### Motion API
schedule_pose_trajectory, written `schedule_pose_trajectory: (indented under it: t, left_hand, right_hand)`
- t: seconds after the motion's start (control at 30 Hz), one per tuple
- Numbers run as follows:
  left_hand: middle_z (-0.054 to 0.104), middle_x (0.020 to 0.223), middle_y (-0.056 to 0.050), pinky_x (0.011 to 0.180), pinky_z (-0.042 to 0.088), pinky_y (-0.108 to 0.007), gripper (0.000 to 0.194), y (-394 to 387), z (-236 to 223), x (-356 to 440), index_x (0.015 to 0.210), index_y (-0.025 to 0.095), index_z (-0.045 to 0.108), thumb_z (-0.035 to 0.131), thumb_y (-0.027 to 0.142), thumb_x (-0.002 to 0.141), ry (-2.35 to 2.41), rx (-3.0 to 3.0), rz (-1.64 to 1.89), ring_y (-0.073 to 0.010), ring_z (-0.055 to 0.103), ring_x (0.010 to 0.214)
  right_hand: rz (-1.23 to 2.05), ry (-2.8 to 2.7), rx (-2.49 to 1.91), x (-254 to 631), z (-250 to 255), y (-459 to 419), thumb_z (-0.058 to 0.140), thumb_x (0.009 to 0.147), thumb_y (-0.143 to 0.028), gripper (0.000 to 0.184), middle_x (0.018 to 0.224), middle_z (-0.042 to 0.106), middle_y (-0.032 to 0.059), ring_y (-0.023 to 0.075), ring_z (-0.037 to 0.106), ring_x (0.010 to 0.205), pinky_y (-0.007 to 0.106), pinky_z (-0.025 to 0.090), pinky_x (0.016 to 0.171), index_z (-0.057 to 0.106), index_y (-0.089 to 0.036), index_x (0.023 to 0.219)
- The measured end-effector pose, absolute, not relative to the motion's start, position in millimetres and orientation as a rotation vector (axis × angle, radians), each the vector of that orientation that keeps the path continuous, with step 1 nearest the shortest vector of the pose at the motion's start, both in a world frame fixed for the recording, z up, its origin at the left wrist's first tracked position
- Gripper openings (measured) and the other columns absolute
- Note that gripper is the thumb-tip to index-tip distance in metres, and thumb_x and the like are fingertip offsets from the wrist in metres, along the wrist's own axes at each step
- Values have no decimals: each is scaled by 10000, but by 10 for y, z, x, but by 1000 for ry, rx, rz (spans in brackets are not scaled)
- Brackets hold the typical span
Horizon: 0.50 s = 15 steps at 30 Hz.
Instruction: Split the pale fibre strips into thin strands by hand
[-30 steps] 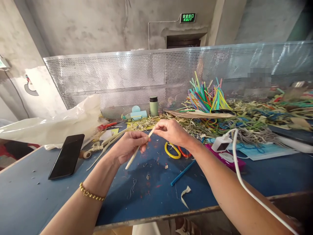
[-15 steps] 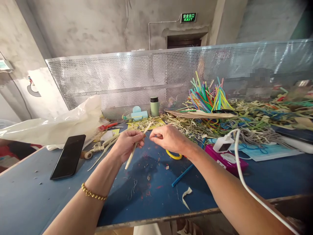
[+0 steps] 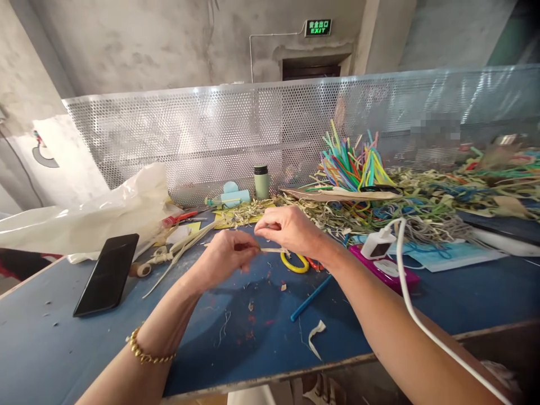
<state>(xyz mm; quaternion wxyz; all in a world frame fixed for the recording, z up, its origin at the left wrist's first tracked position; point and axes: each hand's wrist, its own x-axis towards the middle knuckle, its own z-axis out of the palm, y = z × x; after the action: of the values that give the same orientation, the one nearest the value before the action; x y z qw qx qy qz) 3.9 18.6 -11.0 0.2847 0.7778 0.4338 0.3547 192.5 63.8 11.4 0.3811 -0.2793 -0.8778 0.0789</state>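
A pale strip of dried plant fibre (image 3: 273, 250) is pinched in my left hand (image 3: 225, 260) and sticks out to the right, nearly level, above the blue table. Motion smears the left fingertips a little. My right hand (image 3: 291, 230) is just to the right and slightly higher, its thumb and fingers pressed together. Whatever lies between those fingertips is too small to make out. Beneath the right wrist are a yellow ring-shaped handle (image 3: 294, 271) and a red one. A blue stick (image 3: 310, 301) and a pale fibre scrap (image 3: 314, 338) lie nearer the table edge.
A black phone (image 3: 107, 274), a plastic sheet (image 3: 84, 211) and a red-handled tool (image 3: 181, 218) are at left. Behind stand a green bottle (image 3: 261, 183) and colourful pipe cleaners (image 3: 354, 163). Piled fibres, a purple box (image 3: 392, 273), a white cable (image 3: 405, 287) and a face mask (image 3: 453, 256) occupy the right.
The pale strip has turned from steeply slanted to nearly level, pointing right. My left hand has rolled over, back upward; my right hand stays closed beside it. The view has shifted slightly.
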Motion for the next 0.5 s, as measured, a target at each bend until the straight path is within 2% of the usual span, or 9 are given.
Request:
schedule_pose_trajectory:
  t: [0.1, 0.2, 0.37, 0.5]
  left_hand:
    - [598, 510, 14, 517, 380, -224, 138, 134, -45, 30, 785, 147, 717, 630, 253, 799, 1046, 1956, 994, -102, 516, 489]
    - [602, 500, 9, 545, 400, -231, 142, 116, 3, 29, 747, 143, 720, 671, 273, 779, 975, 1798, 1148, -97, 509, 485]
    - [592, 474, 9, 540, 395, -231, 160, 174, -22, 38, 664, 141, 698, 675, 267, 760, 1059, 1645, 1425, -96, 483, 477]
    - [587, 470, 17, 513, 382, -233, 152, 225, -81, 33, 668, 156, 692, 628, 245, 773, 1270, 1761, 1452, -113, 490, 470]
  right_hand:
    - [573, -2187, -748, 1949, 112, 688, 675, 811, -258, 154, 649, 639, 13, 101, 490, 575, 242, 342, 543, 741, -123, 776]
    - [744, -2140, -746, 1929, 90, 701, 687, 787, -274, 163, 636, 636, 9, 98, 489, 565, 232, 352, 525, 733, -119, 769]
    - [628, -2177, -791, 1835, 30, 635, 664, 800, -235, 157, 533, 523, -35, 71, 397, 496, 226, 285, 485, 721, -122, 708]
    - [273, -2264, -701, 1780, 16, 532, 635, 811, -153, 175, 571, 522, -28, 81, 425, 550, 238, 297, 547, 675, -138, 641]
